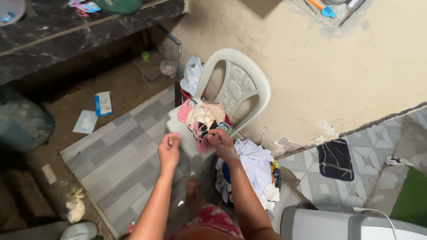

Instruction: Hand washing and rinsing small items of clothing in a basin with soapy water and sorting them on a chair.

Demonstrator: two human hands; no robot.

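A white plastic chair [249, 75] stands against the beige wall, with a small heap of pink, cream and dark clothes [202, 120] on its seat. My right hand [221, 141] is at the front edge of the heap, its fingers closed on a piece of pink cloth there. Just left of it, my left hand [169, 149] hovers over the chair's front edge with the fingers curled in a loose fist; nothing shows in it. Below the chair sits a basket of white and light blue laundry [253, 166]. My bare foot [191, 186] rests on the grey tiles.
A dark stone counter [53, 31] runs along the upper left. A blue-white packet [103, 103] and a paper [85, 122] lie on the floor. A dark mat [336, 159] lies right, and a white machine [338, 224] stands at lower right. A light blue garment [192, 75] hangs behind the chair.
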